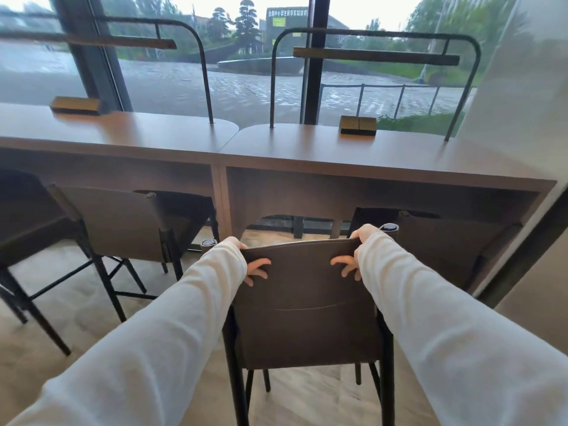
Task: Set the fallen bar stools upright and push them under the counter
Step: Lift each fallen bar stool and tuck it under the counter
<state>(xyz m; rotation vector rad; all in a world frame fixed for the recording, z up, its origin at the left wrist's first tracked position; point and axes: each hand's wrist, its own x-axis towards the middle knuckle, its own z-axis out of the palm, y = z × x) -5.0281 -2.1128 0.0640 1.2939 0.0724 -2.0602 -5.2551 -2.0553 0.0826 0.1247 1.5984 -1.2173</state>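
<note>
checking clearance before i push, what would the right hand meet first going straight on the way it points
Probably nothing soon: the right hand, gripping the stool backrest, points into the open bay under the counter; depth is unclear.

We see the bay under the counter (307,155) open ahead — left stool (116,222) and right stool (445,241) flank it.
</note>
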